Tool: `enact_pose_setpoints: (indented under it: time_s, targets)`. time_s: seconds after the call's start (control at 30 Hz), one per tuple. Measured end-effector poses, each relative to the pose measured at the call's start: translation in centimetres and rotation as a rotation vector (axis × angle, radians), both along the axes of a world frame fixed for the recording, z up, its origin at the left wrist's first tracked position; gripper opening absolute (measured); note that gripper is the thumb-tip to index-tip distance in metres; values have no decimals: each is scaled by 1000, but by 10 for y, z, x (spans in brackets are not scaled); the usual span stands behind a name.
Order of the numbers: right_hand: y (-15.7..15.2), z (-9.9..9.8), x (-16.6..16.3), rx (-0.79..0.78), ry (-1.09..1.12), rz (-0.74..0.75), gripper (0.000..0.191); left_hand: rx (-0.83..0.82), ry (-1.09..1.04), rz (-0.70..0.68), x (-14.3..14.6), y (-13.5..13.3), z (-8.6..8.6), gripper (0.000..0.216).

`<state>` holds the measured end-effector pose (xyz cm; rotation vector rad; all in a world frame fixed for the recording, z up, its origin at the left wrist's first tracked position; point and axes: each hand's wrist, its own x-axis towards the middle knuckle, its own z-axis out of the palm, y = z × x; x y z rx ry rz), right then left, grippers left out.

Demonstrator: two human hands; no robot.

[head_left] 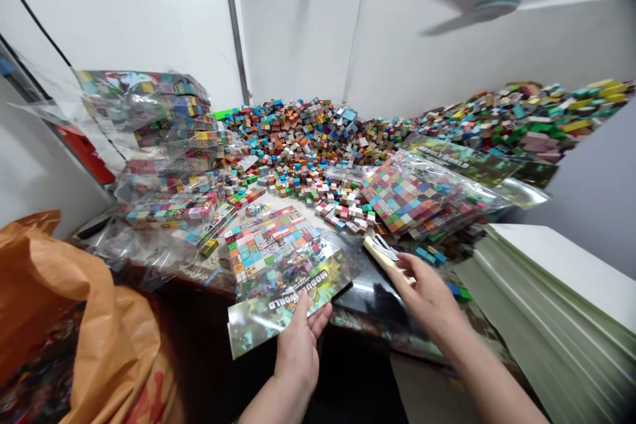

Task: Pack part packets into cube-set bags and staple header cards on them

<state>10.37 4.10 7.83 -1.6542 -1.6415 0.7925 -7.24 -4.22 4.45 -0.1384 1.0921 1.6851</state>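
Observation:
My left hand grips the near edge of a clear plastic packet of coloured cubes with a printed card inside, holding it over the dark table edge. My right hand lies to the right of the packet with fingers stretched out, fingertips on a small cream-coloured tool lying on the table. Whether the fingers hold that tool is unclear.
A big heap of loose coloured cubes covers the back of the table and runs right. Filled packets are stacked at left and right. An orange bag sits at the near left, a stack of white sheets at right.

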Motion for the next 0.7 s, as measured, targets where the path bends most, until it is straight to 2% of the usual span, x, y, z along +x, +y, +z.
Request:
enact_pose_setpoints:
  time_s: [0.07, 0.13, 0.2, 0.27, 0.4, 0.5, 0.63, 0.7]
  targets:
    - [5, -4, 22, 156, -447, -25, 58, -15, -6, -3, 0, 0, 1, 24]
    - [10, -12, 34, 144, -728, -12, 72, -12, -12, -7, 0, 0, 1, 24]
    - [15, -18, 37, 62, -819, 30, 77, -4, -15, -12, 0, 0, 2, 25]
    - [22, -21, 37, 22, -829, 77, 72, -1, -18, -13, 0, 0, 2, 26]
    - [29, -9, 38, 12, -785, 148, 55, 4, -27, -8, 1, 0, 2, 28]
    - [10, 13, 41, -109, -582, 172, 50, -10, -49, -17, 0, 0, 2, 28]
    - [-44, 37, 41, -618, 178, 96, 46, -46, -53, -18, 0, 1, 3, 27]
    - [-66, 42, 37, -818, 427, 65, 45, -43, -44, -14, -1, 1, 3, 26]
